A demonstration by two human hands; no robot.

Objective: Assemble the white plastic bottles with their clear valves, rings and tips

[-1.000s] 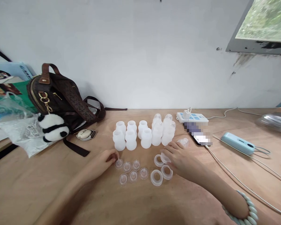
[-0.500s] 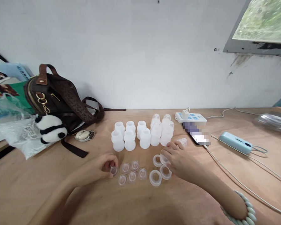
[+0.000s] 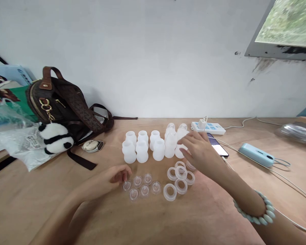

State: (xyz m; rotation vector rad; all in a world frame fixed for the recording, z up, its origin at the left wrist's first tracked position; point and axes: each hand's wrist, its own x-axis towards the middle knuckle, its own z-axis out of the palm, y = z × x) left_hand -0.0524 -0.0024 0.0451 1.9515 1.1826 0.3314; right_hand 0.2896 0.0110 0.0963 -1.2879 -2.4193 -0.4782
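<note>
My left hand (image 3: 117,176), fingers loosely curled and apart, hovers beside a clear bottle nipple (image 3: 126,185) at the left end of a group. Several similar nipples (image 3: 144,191) lie flat to its right. My right hand (image 3: 197,148) has its thumb and fingers spread in front of the rightmost white bottle (image 3: 179,152), partly hiding it; whether it touches the bottle I cannot tell. Below that hand lie several translucent rings (image 3: 169,192), some overlapping. Several open-necked white bottles (image 3: 130,152) stand in two rows, while those on the right carry clear domed caps (image 3: 171,127).
At left are a dark backpack (image 3: 66,102), a panda plush (image 3: 56,137), plastic bags (image 3: 28,146) and a watch-like item (image 3: 92,146). At right lie a phone (image 3: 220,148), a power strip (image 3: 213,128), a light-blue power bank (image 3: 256,154) and white cables.
My left hand has let go of the left nipple and lifted slightly. My right hand has moved up from the rings to the capped bottles, uncovering more rings.
</note>
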